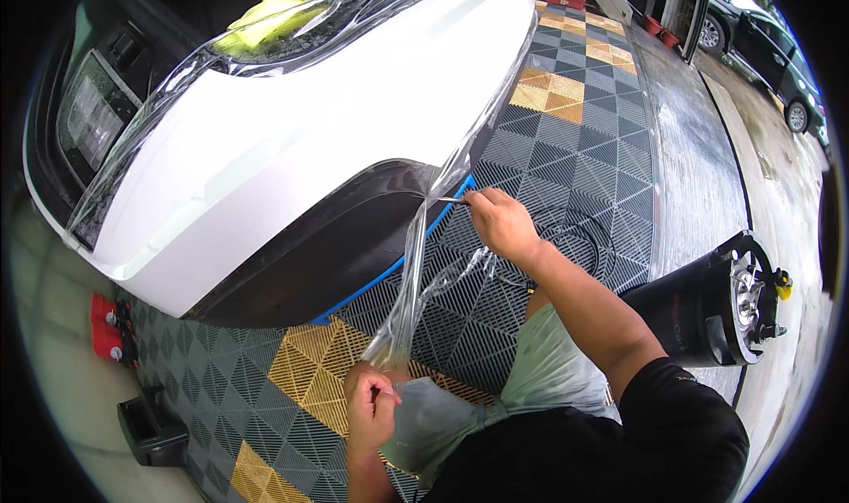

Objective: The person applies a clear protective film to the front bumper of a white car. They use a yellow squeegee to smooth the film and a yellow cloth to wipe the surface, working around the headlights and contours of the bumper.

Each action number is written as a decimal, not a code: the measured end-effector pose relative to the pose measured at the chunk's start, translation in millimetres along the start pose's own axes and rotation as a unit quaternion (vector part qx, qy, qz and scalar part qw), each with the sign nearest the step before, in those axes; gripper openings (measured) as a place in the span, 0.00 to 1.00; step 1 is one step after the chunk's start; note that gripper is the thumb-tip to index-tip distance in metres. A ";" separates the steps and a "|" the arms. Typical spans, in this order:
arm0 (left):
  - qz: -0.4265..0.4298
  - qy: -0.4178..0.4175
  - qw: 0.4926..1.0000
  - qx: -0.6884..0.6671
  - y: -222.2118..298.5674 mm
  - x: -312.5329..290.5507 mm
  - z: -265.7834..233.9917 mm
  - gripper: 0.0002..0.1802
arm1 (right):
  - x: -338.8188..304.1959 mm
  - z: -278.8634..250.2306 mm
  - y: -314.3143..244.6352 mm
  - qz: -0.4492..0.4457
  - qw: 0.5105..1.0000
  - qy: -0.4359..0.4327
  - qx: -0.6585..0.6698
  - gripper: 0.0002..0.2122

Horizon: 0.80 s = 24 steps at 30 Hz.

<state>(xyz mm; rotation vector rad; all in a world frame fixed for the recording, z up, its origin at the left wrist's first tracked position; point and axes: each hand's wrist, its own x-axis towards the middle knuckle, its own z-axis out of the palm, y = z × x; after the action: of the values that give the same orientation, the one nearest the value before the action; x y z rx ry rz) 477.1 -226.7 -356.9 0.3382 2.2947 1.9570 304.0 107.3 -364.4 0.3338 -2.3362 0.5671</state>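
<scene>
A white car bumper point(301, 123) with a dark lower trim point(327, 238) fills the upper left, its bottom edge lined with blue tape point(363, 284). Loose clear film point(411, 273) gathers at the bumper's corner and hangs down as a crumpled strip. My right hand point(502, 224) is closed around a slim metal tool point(449, 200), whose tip touches the film beside the trim. Whether it is a blade, I cannot make out. Lower down, in front of my knee, my left hand point(370, 406) is closed on the strip's lower end.
At right lies a black cylindrical tank point(690, 313) with metal fittings, near a coiled dark hose point(606, 247). A yellow cloth point(270, 21) rests atop the car. Red equipment point(108, 326) and a black box point(152, 428) stand at left on the tiled grid floor point(566, 163).
</scene>
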 end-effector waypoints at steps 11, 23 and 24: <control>-0.135 -0.214 0.945 0.206 -74.5 8.2 37.7 0.04 | -70.7 -16.3 32.0 0.134 0.988 -0.077 -0.023 0.05; 0.112 0.068 0.990 -0.048 -7.6 153.7 94.5 0.25 | -65.3 -236.9 -62.8 0.210 0.969 0.062 0.114 0.22; 0.139 0.122 0.976 -0.112 20.1 173.5 100.1 0.25 | -71.8 -269.9 -72.5 0.197 0.977 0.073 0.023 0.24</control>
<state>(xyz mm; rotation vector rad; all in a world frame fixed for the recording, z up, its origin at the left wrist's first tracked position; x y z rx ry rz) 333.3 -86.5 -342.8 0.4378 2.2312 2.4960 538.8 180.7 -213.7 -0.1541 -2.2581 0.8052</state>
